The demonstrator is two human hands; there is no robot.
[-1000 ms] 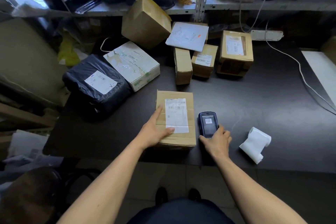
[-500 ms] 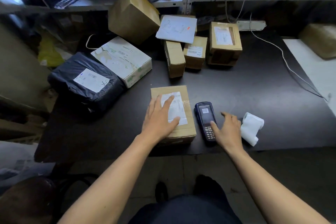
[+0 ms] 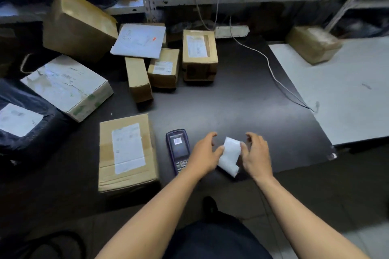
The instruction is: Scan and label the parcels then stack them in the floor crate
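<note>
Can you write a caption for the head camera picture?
Both hands pinch the label roll beside scanner and parcel.

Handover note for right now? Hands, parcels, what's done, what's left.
Left hand and right hand: both gripping the white label roll at the near desk edge.
Handheld scanner lies on the desk, barcode on screen, beside the near cardboard parcel.
That parcel sits flat with a shipping label on top; nobody holds it.
Left: apply a label from the roll, stack it. Floor crate not in view.
</note>
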